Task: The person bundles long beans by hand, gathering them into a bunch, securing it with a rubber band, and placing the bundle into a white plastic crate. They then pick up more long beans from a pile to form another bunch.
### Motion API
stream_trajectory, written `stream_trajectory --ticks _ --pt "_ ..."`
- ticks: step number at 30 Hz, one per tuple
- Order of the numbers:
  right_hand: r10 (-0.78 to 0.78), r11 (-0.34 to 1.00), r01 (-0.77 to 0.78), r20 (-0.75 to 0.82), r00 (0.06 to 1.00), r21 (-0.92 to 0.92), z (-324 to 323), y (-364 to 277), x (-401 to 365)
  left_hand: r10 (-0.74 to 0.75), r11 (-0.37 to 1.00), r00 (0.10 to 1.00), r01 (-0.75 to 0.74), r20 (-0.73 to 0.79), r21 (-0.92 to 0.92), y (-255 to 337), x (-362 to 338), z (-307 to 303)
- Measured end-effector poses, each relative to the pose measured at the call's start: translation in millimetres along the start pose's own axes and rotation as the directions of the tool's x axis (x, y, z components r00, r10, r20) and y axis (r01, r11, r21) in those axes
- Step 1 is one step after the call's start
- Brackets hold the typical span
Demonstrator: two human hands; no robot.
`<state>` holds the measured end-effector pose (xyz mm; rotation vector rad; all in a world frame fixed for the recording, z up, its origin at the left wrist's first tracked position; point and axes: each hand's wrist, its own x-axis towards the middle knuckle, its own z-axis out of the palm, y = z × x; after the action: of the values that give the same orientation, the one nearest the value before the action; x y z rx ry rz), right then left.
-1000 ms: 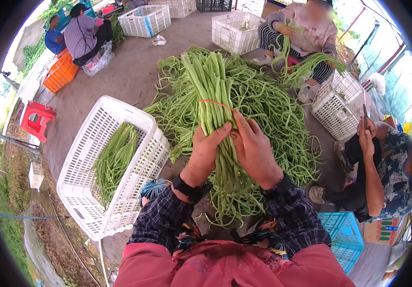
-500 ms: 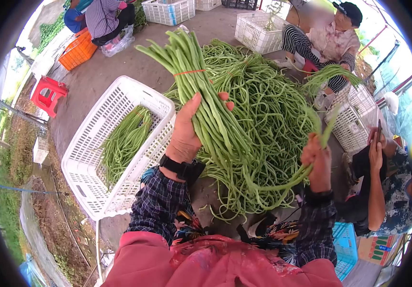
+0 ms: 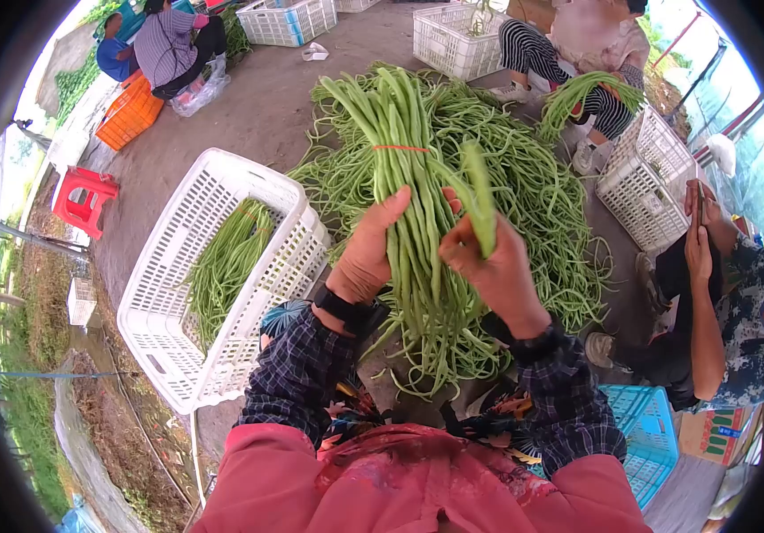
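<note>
My left hand (image 3: 371, 244) is wrapped round a thick bundle of long green beans (image 3: 413, 213). A red rubber band (image 3: 399, 147) circles the bundle near its upper end, and the lower ends droop toward my lap. Close against the bundle's right side, my right hand (image 3: 499, 266) pinches a few loose long beans (image 3: 480, 191), slightly blurred. Behind both hands spreads a large heap of long beans (image 3: 533, 191) on the ground.
At my left a white crate (image 3: 164, 240) holds bundled beans (image 3: 229, 258). A red stool (image 3: 85, 201) and an orange crate (image 3: 130, 114) stand farther left. A blue crate (image 3: 653, 444) is by my right side. Co-workers sit at the far left, far right and near right, one holding beans.
My right hand has moved left and up with its loose beans, from the right of the heap to the bundle. The bundle is now more upright and a little farther right in view.
</note>
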<state>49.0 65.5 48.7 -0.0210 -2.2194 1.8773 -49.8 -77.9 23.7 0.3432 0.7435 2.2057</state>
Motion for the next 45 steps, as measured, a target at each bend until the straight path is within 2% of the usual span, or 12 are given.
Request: stream_trajectory --ticks 3,8,11,13,15,19,23,25,27,31,35,45 --pt "-0.139 0.973 0.125 -0.061 0.988 -0.196 13 2 1 -0.005 0.987 1.000 0.006 -0.007 0.163 -6 6 -3" --pt "-0.041 0.987 0.037 -0.021 0.999 -0.158 6 9 5 0.010 0.986 0.997 0.002 -0.071 0.169 0 1 12" --pt "-0.015 0.984 0.000 0.086 0.996 0.177 -4 4 9 -0.028 0.999 0.996 0.032 -0.089 0.044 4 0 11" --pt "0.150 0.890 -0.215 0.189 0.971 0.402 -10 -15 10 -0.042 0.999 0.998 0.043 -0.049 0.013 5 -1 8" --pt "0.092 0.915 -0.158 0.189 0.978 0.372 -3 -3 10 -0.037 0.999 0.998 0.036 -0.052 -0.013 3 -2 6" --pt "-0.071 0.996 0.079 0.156 0.985 -0.048 11 4 3 0.044 0.996 0.988 -0.055 -0.146 -0.074 10 7 -5" --pt "0.083 0.995 -0.064 0.312 0.947 -0.071 6 9 -17 0.144 0.980 0.942 -0.178 -0.304 -0.085 40 3 -12" --pt "0.264 0.948 -0.312 0.403 0.876 0.059 -15 8 -27 0.229 0.966 0.908 -0.258 -0.352 -0.037 50 -1 -11" --pt "0.216 0.857 -0.396 0.467 0.857 0.331 -54 15 -44 0.335 0.937 0.899 -0.349 -0.281 0.002 62 -5 -23" --pt "0.056 0.669 -0.151 0.153 0.987 0.728 -117 24 -55 0.361 0.913 0.913 -0.388 -0.190 -0.129 73 -14 -32" --pt "-0.080 0.614 0.120 -0.090 0.993 0.780 -166 14 -53 0.364 0.911 0.931 -0.365 -0.044 -0.191 66 -18 -26" --pt "-0.106 0.572 0.353 -0.360 0.927 0.740 -170 12 -48 0.447 0.858 0.785 -0.512 -0.430 -0.043 64 3 -48"
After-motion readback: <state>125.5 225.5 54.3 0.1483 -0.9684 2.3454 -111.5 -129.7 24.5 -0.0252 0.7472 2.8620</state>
